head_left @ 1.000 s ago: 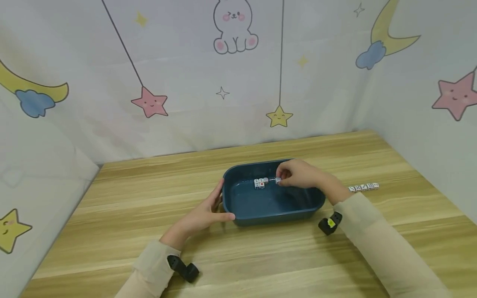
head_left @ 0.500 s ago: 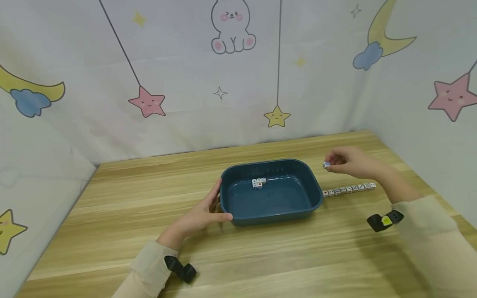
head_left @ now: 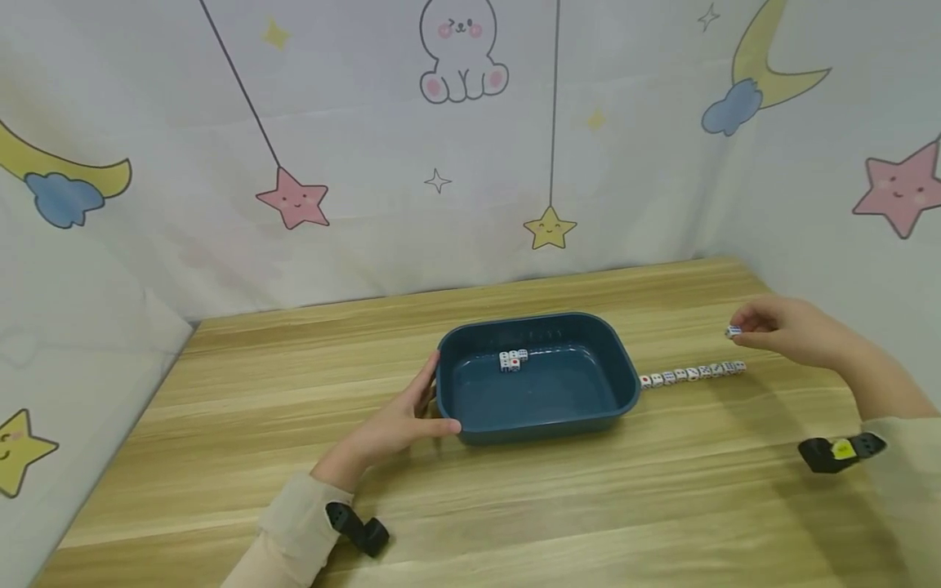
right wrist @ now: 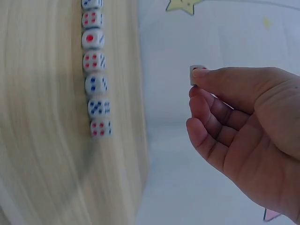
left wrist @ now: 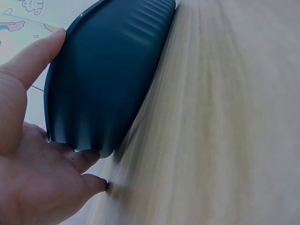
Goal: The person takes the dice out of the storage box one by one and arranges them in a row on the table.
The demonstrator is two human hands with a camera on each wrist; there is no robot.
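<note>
Head view first: the right hand (head_left: 790, 333) hovers out over the far right of the tabletop (head_left: 515, 506), and its fingers (head_left: 750, 320) pinch a single white die (head_left: 733, 331) at the tips, held up clear of the wood. Just below and in front of that hand lies a row of dice (head_left: 691, 375), laid end to end in a straight line that starts right beside the right rim of the dark blue plastic tub (head_left: 625, 384) and runs out to the right. The held die sits above the far end of that row, apart from it. Over on the other side, the left hand (head_left: 400, 420) rests against the tub's left wall, thumb along the near corner and fingers spread flat up the side, relaxed rather than clenched. Inside the tub, a small cluster of dice (head_left: 511, 360) sits near the back wall. From the right wrist, the pinch is plain: thumb and forefinger tip clamp the die (right wrist: 197, 74), the other fingers curl loosely beneath, and the row (right wrist: 95, 65) shows red and blue pips. From the left wrist, the palm (left wrist: 28, 178) lies on the tabletop, touching the tub's ribbed outer wall (left wrist: 108, 79).
</note>
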